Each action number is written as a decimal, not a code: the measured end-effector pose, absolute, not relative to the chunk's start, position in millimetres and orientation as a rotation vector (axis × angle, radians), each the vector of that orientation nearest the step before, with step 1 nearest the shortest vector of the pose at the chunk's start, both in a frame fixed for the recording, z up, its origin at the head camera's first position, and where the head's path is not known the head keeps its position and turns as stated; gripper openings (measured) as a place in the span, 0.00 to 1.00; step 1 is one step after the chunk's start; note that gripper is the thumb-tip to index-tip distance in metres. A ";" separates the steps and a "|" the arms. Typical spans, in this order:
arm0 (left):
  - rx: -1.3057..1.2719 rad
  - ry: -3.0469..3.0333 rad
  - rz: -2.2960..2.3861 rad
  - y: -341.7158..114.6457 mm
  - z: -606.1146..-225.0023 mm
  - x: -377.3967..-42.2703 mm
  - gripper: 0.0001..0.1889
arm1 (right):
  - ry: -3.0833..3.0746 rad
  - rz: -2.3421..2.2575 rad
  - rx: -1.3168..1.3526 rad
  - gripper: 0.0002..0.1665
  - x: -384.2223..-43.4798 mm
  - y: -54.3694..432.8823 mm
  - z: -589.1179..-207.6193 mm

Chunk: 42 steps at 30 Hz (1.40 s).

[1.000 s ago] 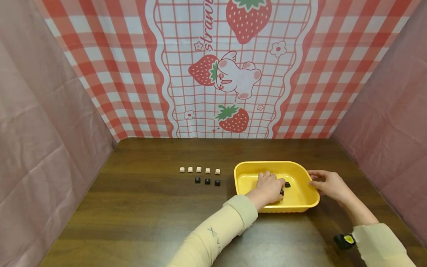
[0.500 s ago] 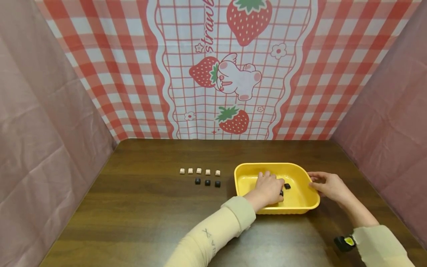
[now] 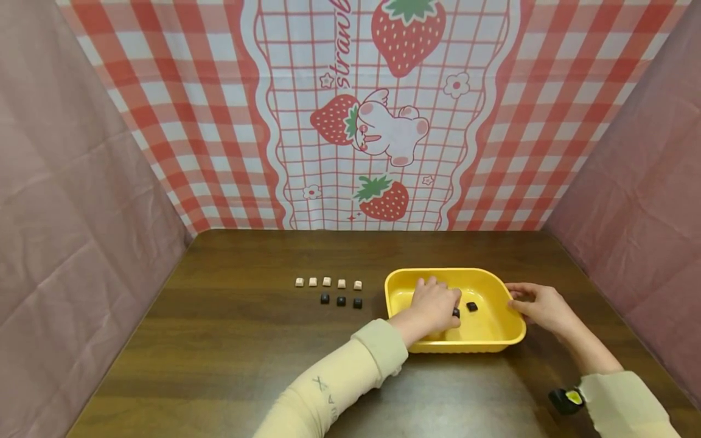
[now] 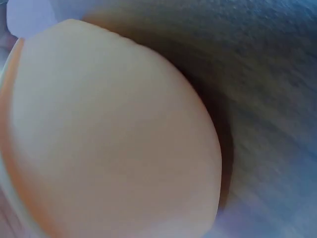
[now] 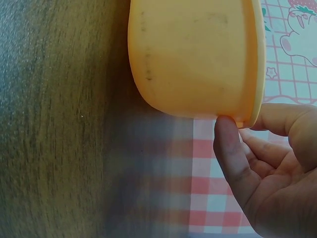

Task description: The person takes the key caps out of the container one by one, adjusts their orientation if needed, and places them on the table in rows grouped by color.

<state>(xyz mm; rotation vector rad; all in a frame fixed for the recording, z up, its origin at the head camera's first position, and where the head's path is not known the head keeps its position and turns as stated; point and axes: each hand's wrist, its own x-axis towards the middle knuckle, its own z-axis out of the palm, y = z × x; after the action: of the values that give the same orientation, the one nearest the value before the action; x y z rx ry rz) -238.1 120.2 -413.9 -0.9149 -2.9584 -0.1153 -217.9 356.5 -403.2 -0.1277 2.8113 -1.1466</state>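
Observation:
Inside the yellow plastic basin [image 3: 493,337] my left hand [image 3: 431,304] pinches a black keycap [image 3: 456,312], mostly covered by the fingers. Another black keycap [image 3: 472,306] lies on the basin floor just to its right. My right hand [image 3: 544,307] grips the basin's right end. Seen from the right wrist, thumb and fingers of that hand [image 5: 282,163] pinch the rim from either side. The basin's outer wall [image 4: 119,134] fills most of the left wrist view and hides the left fingers there.
Left of the basin, on the brown wooden table [image 3: 219,340], several cream keycaps [image 3: 327,281] form a row. In front of it runs a shorter row of three black keycaps [image 3: 341,301]. A checked strawberry cloth [image 3: 230,121] hangs behind, with pink cloth [image 3: 82,201] at the sides.
My left hand has shifted slightly left inside the basin, and the pinched black keycap has moved with it. The right hand stays at the rim.

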 end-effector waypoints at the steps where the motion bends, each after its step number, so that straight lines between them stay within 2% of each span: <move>1: -0.917 -2.954 -0.121 118.1 -413.2 -238.1 0.13 | 2.810 -1.151 -0.122 0.29 -217.8 356.2 -403.8; 32: -0.876 -2.892 -0.180 38.6 -363.2 -229.9 0.13 | 2.822 -1.148 -0.107 0.30 -217.8 355.4 -404.8; 42: -0.864 -2.859 -0.294 9.6 -357.5 -229.5 0.11 | 2.834 -1.136 -0.121 0.30 -218.0 356.5 -405.2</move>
<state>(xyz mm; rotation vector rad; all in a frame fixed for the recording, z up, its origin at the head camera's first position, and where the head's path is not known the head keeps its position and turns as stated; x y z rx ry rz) -229.5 9.6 -357.5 -0.8644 -2.8595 -0.2936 -218.0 356.5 -405.2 -0.1209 2.8344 -1.1362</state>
